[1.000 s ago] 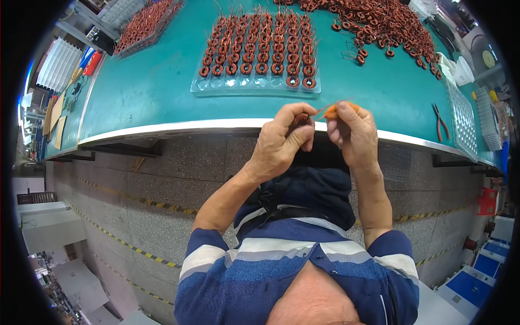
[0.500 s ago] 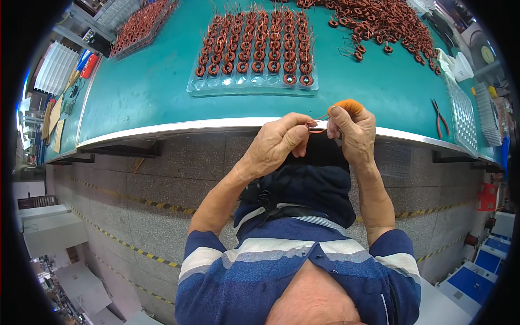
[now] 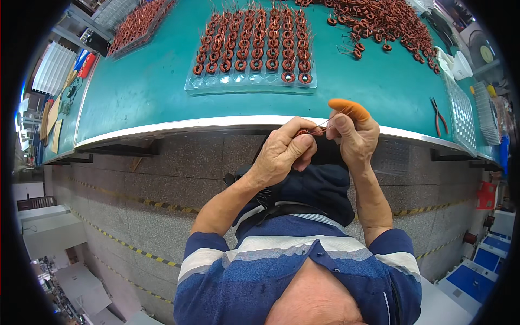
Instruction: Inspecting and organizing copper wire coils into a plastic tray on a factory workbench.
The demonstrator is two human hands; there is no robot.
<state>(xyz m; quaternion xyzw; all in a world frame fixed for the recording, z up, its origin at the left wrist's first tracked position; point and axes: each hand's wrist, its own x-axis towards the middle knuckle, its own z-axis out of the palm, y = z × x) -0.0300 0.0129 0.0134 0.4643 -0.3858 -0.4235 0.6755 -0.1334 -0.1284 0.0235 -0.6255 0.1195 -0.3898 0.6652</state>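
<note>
Head view: one coil (image 3: pixel 301 132), gripped by closed fingers of the left hand (image 3: pixel 279 151) at the table (image 3: pixel 141 97) edge; wires (image 3: pixel 324 125), apparently pinched by the right hand (image 3: pixel 356 140). Wires could be bent, or coil dropped, through uneven pulling.

Free gap between tray (image 3: pixel 249 89) and pliers (image 3: pixel 436 113)
</note>
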